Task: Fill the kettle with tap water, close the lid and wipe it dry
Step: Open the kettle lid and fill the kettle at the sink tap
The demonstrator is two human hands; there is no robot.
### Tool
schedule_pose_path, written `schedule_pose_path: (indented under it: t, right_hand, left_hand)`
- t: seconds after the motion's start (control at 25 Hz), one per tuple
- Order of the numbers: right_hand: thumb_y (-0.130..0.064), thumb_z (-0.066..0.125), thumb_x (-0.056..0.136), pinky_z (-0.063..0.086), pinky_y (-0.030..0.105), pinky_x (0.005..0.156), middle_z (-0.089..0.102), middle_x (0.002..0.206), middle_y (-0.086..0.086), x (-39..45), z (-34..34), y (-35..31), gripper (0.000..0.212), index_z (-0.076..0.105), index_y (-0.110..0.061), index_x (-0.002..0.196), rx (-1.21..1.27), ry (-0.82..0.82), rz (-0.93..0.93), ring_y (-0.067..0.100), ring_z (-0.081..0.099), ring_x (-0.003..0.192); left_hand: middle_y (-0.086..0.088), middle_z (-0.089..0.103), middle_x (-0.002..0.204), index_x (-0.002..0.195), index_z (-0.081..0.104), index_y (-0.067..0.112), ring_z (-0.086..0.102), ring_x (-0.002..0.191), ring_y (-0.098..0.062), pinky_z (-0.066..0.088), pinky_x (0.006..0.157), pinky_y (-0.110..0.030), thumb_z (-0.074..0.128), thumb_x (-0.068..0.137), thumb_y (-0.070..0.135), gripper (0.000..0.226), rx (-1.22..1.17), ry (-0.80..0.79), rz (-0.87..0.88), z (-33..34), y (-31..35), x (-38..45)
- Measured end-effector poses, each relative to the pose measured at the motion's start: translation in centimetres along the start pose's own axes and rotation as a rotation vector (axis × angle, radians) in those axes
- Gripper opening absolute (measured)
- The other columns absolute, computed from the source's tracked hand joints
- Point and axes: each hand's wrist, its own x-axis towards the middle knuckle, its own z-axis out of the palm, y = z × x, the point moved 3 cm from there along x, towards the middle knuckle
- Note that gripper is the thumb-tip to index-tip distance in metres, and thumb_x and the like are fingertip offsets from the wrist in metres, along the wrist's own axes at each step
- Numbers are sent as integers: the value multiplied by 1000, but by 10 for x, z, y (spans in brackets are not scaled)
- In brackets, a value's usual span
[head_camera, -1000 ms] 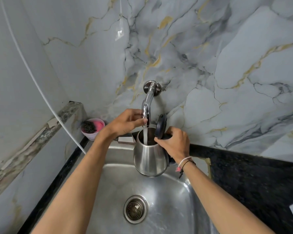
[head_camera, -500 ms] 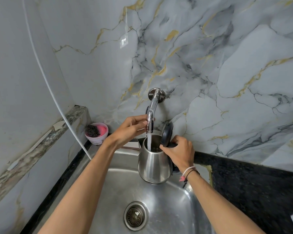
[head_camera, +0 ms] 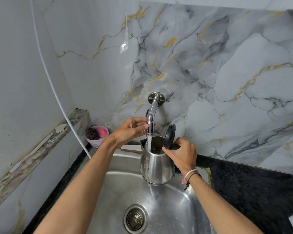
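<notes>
A steel kettle (head_camera: 156, 166) hangs over the sink, right under the wall tap (head_camera: 150, 114). Its black lid (head_camera: 169, 135) stands open and upright. My right hand (head_camera: 183, 154) grips the kettle's black handle, which is mostly hidden under the fingers. A white stream of water (head_camera: 149, 141) falls from the tap's nozzle into the kettle's mouth. My left hand (head_camera: 130, 130) is at the tap, fingers around its nozzle end. A thin run of water trails from the kettle's base into the sink.
The steel sink (head_camera: 118, 191) has a round drain (head_camera: 135, 218) near its front. A pink tub with a dark scrubber (head_camera: 96, 135) stands at the back left corner. A soap bar (head_camera: 131, 148) lies behind the sink. Black counter (head_camera: 252, 186) runs right; a white cord (head_camera: 57, 92) hangs on the left.
The view has tilted down and the kettle sits lower in the frame. Both hands keep their holds. Water keeps running into the kettle, and a trickle now shows below its base.
</notes>
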Motion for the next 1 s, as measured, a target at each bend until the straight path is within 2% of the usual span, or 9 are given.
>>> schedule_pose_path:
  t: [0.16,0.32,0.44,0.6,0.72,0.8,0.88,0.92,1.0]
  right_hand:
    - [-57,83,59,48,26,56,72,64,-10,-5,2,-4,42,68,-20,69,-9,-14,-10,10,67,63]
    - [-54,87,60,38,18,50,66,60,-12,-7,3,-8,40,66,-20,68,-18,-14,-28,9,63,59]
    - [-56,84,59,48,24,56,68,63,-11,-11,2,-11,41,66,-21,69,-1,-34,-52,11,66,62]
    - [-65,75,56,55,32,62,71,64,-8,-24,-5,-14,48,66,-20,69,19,-68,-99,13,67,63]
    - [-68,72,54,56,34,61,70,63,-7,-40,-19,-12,51,67,-19,68,44,-78,-124,12,67,62]
    - [-66,74,54,58,35,61,72,64,-7,-52,-32,-6,49,68,-19,68,80,-62,-130,11,69,63]
    - [-63,77,54,57,33,60,73,64,-12,-64,-52,6,45,70,-21,67,106,-34,-131,7,70,65]
    - [-62,79,53,56,31,58,73,63,-15,-70,-64,14,42,70,-24,66,107,-18,-132,4,69,64]
    - [-59,82,53,57,34,57,72,62,-16,-81,-89,34,38,68,-25,64,104,-5,-121,2,69,62]
  left_hand:
    - [-15,72,129,134,61,2,72,113,-18,57,100,-28,64,97,2,37,8,-4,-18,0,3,1]
    - [-22,68,132,135,59,0,69,113,-22,58,97,-27,64,96,0,39,35,8,-27,0,6,0]
    - [-25,68,130,133,61,-1,69,110,-24,61,89,-23,69,93,1,41,79,74,-11,1,7,-2]
    - [-19,69,90,112,73,-2,66,85,-22,57,84,-29,86,79,11,38,291,325,102,17,12,-3]
    - [8,69,60,92,79,7,62,54,4,44,59,-5,89,77,21,22,526,548,167,39,17,-12]
    - [16,58,51,85,73,8,55,48,3,40,55,-8,82,86,24,18,670,587,224,56,22,-25]
    - [4,63,81,107,66,9,58,74,-10,49,73,-24,66,97,35,29,821,582,256,79,19,-45]
    - [-6,65,104,126,60,10,61,95,-20,52,90,-34,56,101,42,41,867,556,251,91,12,-58]
    - [-15,46,154,156,33,11,44,141,-30,31,122,-39,40,101,60,74,911,444,191,120,-14,-90]
